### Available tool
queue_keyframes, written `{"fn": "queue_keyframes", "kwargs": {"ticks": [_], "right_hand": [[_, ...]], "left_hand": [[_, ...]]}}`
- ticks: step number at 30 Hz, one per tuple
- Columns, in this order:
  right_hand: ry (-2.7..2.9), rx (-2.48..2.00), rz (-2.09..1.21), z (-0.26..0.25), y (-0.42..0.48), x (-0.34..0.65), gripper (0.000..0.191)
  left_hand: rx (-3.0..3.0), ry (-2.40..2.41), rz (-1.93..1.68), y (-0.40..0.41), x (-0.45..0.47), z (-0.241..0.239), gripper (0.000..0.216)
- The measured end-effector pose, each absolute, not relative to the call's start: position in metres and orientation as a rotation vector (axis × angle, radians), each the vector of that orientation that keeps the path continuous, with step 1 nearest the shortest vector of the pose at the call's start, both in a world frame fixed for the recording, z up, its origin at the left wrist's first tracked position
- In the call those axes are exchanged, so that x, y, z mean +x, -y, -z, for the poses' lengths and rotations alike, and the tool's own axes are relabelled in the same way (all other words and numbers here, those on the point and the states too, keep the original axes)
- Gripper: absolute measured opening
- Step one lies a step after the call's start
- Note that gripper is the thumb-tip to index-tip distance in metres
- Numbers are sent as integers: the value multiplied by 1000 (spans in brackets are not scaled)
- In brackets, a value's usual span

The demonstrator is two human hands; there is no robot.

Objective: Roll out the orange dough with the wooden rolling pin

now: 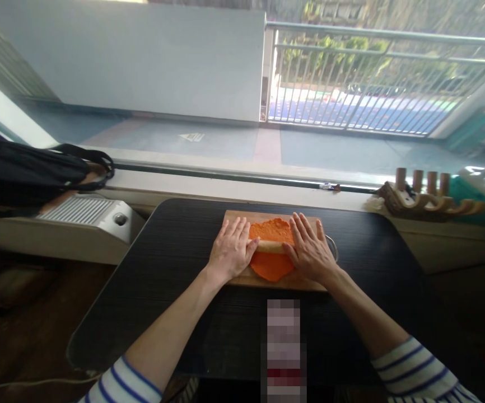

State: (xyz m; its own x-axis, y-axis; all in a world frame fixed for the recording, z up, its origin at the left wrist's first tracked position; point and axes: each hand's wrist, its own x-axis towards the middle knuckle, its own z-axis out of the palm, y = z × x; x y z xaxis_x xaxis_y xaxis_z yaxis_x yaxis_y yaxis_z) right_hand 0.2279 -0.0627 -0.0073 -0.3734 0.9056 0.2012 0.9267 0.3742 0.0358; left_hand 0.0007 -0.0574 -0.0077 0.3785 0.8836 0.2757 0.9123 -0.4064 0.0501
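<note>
Daylight comes in over a pale sill, beyond which stand a white wall panel (162,61) and a metal railing (330,84) with greenery behind it. Below the sill is a dark table (175,240) with rounded corners, and on it, toward the far edge, lies a wooden board (242,277). A flat orange sheet (273,267), dough-like and uneven along its far edge, is spread on the board. Across the middle of the sheet lies a light wooden rolling pin (271,246), its centre bare between the two hands.

The left hand (231,251) rests palm down over the pin's left part, fingers stretched forward and slightly spread, thumb pointing inward along the wood. The right hand (313,249) mirrors it on the right part, fingers long and a little apart, thumb also turned in. Neither hand is curled round the pin; both lie flattened on top. How firmly they press I cannot tell, and the pin's ends are hidden beneath them.

Just beside the right hand, a metal ring (334,246) shows at the board's edge. To the left sits a black bag (24,173); to the right, a wooden rack (427,196) with upright pegs.
</note>
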Motion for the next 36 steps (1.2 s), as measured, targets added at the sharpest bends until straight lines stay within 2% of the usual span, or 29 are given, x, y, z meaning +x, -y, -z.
{"fn": "queue_keyframes", "kwargs": {"ticks": [10, 28, 36], "right_hand": [[2486, -1632, 163, 12, 85, 226, 62], [2418, -1838, -124, -1, 20, 224, 59], [2381, -1889, -274, 1, -8, 228, 52]], "left_hand": [[-2491, 1601, 439, 79, -3, 14, 61], [-2411, 1754, 459, 16, 9, 10, 59], [-2506, 1982, 263, -10, 11, 3, 65]]}}
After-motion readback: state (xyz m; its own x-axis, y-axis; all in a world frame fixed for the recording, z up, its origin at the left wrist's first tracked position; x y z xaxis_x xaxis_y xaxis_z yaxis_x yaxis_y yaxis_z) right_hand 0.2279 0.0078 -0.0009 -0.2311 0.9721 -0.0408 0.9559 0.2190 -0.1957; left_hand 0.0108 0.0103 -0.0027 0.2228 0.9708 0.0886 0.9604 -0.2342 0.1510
